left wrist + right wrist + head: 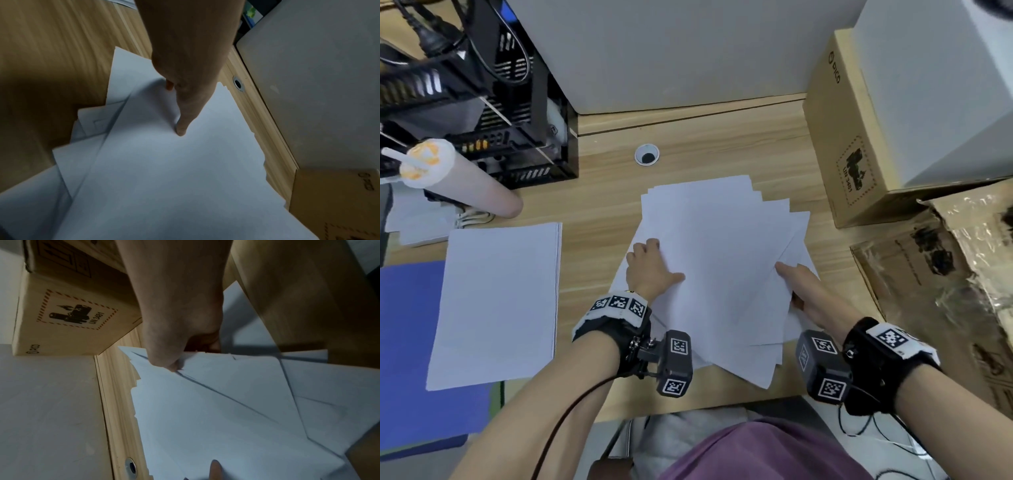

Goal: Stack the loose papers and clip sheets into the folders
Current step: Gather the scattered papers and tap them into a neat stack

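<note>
2 hands work the fanned papers [717,260] mid-worktop [722,144]: the left hand [650,267] pinches their left edge, thumb on top, and the right hand [803,291] grips the right edge, fingers hidden underneath. Thin, limp and slippery, the sheets will probably slide apart, so squeezing both side edges inward suits them. 1 squared pile [500,301] lies left, overlapping a blue folder [410,359].

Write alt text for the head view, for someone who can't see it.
A person's left hand and right hand grip the two sides of a fanned, untidy pile of loose white papers on a wooden desk. A neat paper stack lies to the left, overlapping a blue folder; a cardboard box stands at right.
</note>
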Demonstrator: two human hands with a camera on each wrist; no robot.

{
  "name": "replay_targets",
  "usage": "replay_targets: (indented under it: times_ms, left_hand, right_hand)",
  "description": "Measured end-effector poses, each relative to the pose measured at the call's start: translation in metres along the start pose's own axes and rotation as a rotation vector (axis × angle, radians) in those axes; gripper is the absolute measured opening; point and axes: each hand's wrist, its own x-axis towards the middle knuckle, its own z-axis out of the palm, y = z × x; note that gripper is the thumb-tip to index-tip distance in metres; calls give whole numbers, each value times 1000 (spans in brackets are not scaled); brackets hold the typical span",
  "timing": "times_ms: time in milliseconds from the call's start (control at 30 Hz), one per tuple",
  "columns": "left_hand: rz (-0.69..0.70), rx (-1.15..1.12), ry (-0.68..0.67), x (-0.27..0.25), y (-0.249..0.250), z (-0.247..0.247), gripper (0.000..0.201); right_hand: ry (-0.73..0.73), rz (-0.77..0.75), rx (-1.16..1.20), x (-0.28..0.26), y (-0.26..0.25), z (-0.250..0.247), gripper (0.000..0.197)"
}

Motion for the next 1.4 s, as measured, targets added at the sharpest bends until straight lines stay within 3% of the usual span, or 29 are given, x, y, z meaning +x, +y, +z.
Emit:
replay_targets:
  times_ms: [233,300,433,533,700,933,1000,1067,1133,1267,1333,1400]
  left_hand:
    - [143,-121,-140,-5,-1,6,77]
    - [198,-97,-191,-6,-5,4,72]
    - [169,-109,-204,-11,-19,-5,52]
    - [99,-162,-155,-11,-35,-14,59]
    - [79,-246,-120,-5,-55,-24,70]
    - [113,-301,-250,3,-56,-25,57]
    - [111,-318,-284,3,-58,-27,47]
    - [118,-339,-285,1,-61,-32,19]
    - [120,-456,-259,-2,-64,-40,15]
    - [104,-962,-268,-10,-67,-67,57]
    - [136,-1142,-281,-16,-68,-84,58]
    - [186,-1218,-240,-23,-66,-103,52]
  right_hand:
    - [-85,8,381,-6,5,5,54]
    - [-113,-33,270,-4,11,10,54]
    - [42,-42,70,9,22,16,42]
    - [60,-61,29,8,24,19,37]
    - [108,-253,-39,-8,8,22,13]
    - [291,-500,-204,-53,-41,9,12]
    - [300,-533,-208,-66,-48,9,15]
    - [292,-544,-197,-77,-51,11,16]
    - [285,-560,-179,-88,-54,15,12]
    - [306,-560,-95,-102,-58,20,20]
    - [327,-543,-24,-109,-59,21,7]
    - [342,-510,66,-117,-59,25,16]
